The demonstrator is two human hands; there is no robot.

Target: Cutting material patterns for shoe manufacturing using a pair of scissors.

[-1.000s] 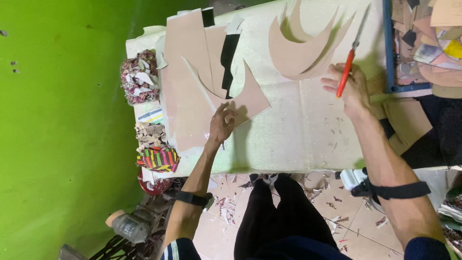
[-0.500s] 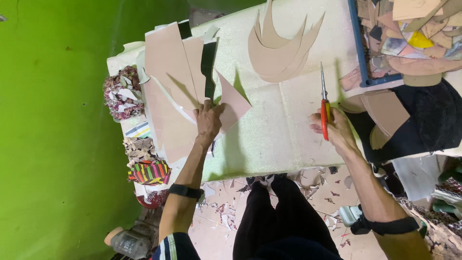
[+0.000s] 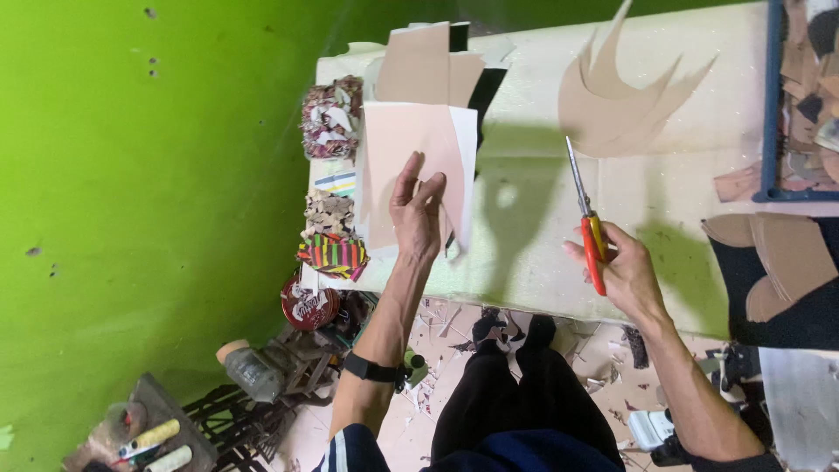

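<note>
My left hand holds up a pale pink sheet, lifted above the white table; its fingers spread over the sheet's lower part. Behind it lie tan and black sheets in a stack. My right hand grips red-handled scissors, blades closed and pointing away from me. Beyond the blades lies a pile of tan curved cut-outs.
A green wall stands at the left. Piles of scraps and a striped bundle line the table's left edge. A blue-framed tray of scraps sits at the right. Tan pieces on black material lie nearer. Offcuts litter the floor.
My left hand has lifted the pink sheet off the stack and holds it up. My right hand with the scissors has moved left towards the table's middle.
</note>
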